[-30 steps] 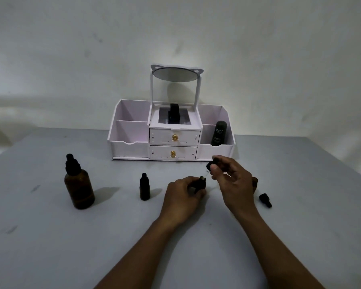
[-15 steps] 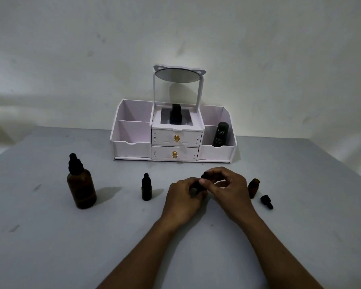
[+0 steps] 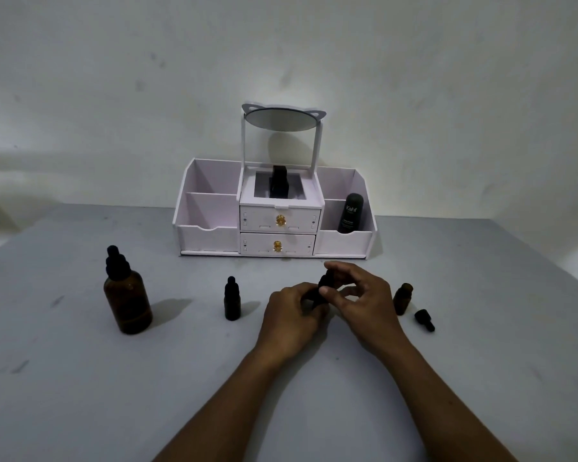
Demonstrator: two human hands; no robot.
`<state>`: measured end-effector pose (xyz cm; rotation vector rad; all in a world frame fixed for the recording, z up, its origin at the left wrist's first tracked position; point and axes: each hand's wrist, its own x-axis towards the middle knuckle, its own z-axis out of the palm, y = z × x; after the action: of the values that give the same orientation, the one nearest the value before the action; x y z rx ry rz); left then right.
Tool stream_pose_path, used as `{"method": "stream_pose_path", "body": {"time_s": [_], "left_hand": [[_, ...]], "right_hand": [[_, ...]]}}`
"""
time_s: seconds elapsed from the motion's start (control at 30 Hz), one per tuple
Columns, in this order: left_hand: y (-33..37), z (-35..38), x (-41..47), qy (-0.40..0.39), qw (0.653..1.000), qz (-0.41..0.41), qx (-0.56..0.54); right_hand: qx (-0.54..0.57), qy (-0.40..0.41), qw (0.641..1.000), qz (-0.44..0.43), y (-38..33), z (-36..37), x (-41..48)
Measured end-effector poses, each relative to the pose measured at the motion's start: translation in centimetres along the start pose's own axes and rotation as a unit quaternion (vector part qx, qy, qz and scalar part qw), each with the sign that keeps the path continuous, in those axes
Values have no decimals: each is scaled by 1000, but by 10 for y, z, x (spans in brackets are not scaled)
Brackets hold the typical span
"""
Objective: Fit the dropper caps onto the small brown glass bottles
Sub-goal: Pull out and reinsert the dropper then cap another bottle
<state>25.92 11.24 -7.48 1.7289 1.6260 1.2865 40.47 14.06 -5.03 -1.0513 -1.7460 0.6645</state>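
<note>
My left hand [image 3: 292,311] grips a small brown bottle, almost wholly hidden in its fingers, on the grey table. My right hand [image 3: 359,296] pinches a black dropper cap [image 3: 324,282] that sits on top of that bottle. To the right stands an uncapped small brown bottle [image 3: 402,299], with a loose black dropper cap [image 3: 424,320] lying beside it. A capped small bottle [image 3: 232,299] stands left of my hands. A large brown dropper bottle [image 3: 126,293] stands farther left.
A white cosmetic organiser [image 3: 211,236] with two drawers and a tilted mirror [image 3: 282,119] stands at the back against the wall. It holds a dark tube [image 3: 350,218] on the right and a black object [image 3: 279,185] in the middle. The table's right edge slopes away.
My right hand has come down and brought the dropper cap onto the bottle held in my left hand; both hands are now together.
</note>
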Motion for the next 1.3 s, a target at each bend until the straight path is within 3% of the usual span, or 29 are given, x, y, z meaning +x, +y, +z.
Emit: {"method": "stream_pose_path", "body": {"time_s": [0.97, 1.3], "left_hand": [[-1, 2, -1, 1, 1000, -21, -7], [0, 2, -1, 5, 1000, -13, 3]], "right_hand": [[-8, -19, 1000, -17, 4, -4, 2], [17, 10, 1000, 3, 5, -2, 2]]}}
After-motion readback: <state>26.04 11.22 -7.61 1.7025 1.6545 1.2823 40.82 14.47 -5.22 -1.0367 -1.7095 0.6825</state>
